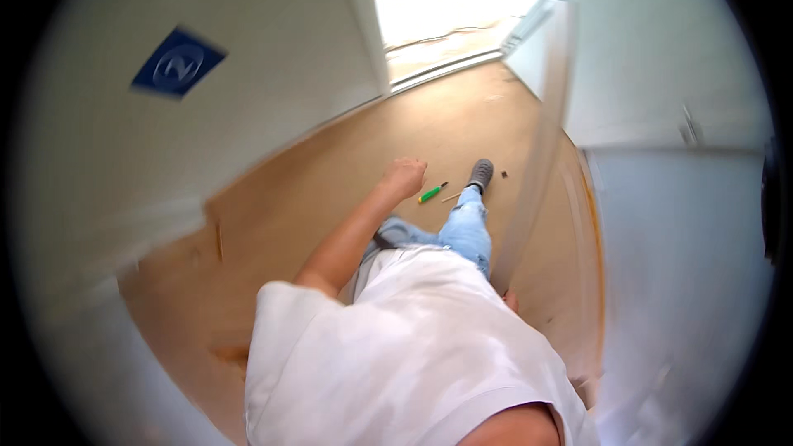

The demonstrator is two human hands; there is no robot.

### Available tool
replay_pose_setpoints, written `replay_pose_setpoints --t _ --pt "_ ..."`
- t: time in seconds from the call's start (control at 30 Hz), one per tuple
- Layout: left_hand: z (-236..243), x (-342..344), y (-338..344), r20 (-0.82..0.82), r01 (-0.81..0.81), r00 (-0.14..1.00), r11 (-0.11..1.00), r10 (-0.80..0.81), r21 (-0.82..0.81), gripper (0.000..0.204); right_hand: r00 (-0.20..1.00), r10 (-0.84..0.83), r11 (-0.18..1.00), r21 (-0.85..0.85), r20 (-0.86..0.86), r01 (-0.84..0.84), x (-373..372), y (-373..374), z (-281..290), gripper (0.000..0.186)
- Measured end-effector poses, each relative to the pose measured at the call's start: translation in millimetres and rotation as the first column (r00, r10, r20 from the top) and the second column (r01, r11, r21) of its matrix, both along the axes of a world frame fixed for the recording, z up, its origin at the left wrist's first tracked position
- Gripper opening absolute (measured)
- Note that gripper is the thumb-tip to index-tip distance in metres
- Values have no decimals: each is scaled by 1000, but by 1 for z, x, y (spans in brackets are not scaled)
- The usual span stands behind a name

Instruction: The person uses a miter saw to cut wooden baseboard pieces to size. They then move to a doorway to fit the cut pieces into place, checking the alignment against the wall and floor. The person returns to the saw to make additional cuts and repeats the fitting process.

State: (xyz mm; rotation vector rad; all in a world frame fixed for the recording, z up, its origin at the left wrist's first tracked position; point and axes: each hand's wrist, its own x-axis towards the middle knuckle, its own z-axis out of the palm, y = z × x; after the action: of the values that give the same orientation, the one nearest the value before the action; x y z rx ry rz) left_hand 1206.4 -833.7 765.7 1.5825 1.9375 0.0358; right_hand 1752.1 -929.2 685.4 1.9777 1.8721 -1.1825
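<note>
My left hand [405, 176] is held out in front of me over the floor, its fingers curled in with nothing showing in them. Just beyond it on the floor lies a green-handled tool [431, 193] with a dark tip, its exact kind too small to tell. Beside that is a thin pale stick [451, 196], near my grey shoe [481, 173]. My right hand [512, 301] is mostly hidden behind my shirt. Its visible fingers are at the lower part of a long, pale flat strip [537, 157], blurred by motion, which rises upright on my right.
A tan floor [330, 173] runs to a bright doorway [442, 62] with a raised sill. A pale wall with a blue sign [178, 64] is on the left, pale panels [677, 223] on the right. A small dark bit [505, 174] lies by my shoe.
</note>
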Motion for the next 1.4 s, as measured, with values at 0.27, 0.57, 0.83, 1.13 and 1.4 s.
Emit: replay_pose_setpoints --t 0.27,0.57,0.83,1.13,1.4 --pt "-164 91 -148 -168 -961 -55 -98 984 -259 33 909 61 998 45 -413 -46 36 322 -43 47" --pt "-170 214 -51 43 -970 -187 -177 981 -168 37 875 209 977 134 -436 -166 -102 578 32 47" --pt "-163 60 76 250 -885 216 297 944 -358 36 746 236 970 196 -622 -143 -274 706 98 34" --pt "-105 -145 230 431 -869 317 441 845 -225 36 699 331 924 370 -635 -101 -462 796 230 29" --pt "-149 -180 268 368 -874 303 410 879 -260 32 618 464 849 518 -635 -106 -627 926 299 27"
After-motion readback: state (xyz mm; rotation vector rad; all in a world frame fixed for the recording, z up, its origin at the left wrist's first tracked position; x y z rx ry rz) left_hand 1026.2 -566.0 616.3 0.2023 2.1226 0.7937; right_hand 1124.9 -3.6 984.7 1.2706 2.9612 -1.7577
